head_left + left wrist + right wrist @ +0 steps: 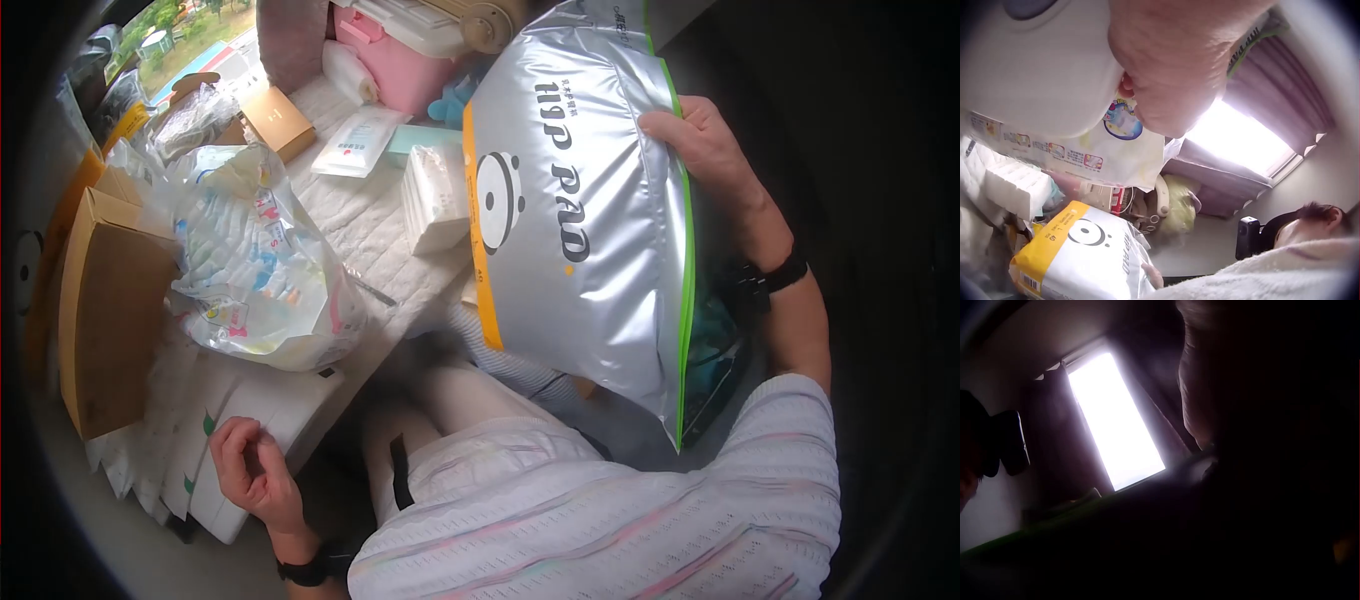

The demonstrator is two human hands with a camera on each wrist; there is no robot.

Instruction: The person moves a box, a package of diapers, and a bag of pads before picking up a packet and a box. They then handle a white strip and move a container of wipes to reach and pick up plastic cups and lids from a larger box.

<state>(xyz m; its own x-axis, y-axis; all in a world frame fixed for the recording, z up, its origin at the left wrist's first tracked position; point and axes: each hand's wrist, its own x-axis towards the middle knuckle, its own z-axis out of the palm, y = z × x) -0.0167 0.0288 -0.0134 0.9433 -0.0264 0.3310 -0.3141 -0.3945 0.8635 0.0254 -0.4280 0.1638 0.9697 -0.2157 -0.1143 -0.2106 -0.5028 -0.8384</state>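
Note:
My right hand (705, 150) grips a large silver "HIP PAD" bag (620, 240) by its green-edged side, thumb on the printed face and the other fingers hidden behind. The bag hangs over my lap, its orange band toward the table; the left wrist view shows the same bag (1094, 250). In the dark right wrist view, part of the right hand (1200, 381) shows above the green edge. My left hand (255, 475), fingers loosely curled, holds nothing and is near white flat packs (290, 400). Just beyond it stands an opened clear plastic diaper pack (260, 270).
A tall cardboard box (110, 310) stands left of the diaper pack. Farther back on the quilted cover (345, 215) lie a white tissue pack (437, 200), a white pouch (360, 140) and a small brown box (278, 122). A pink storage box (400, 65) sits at the back.

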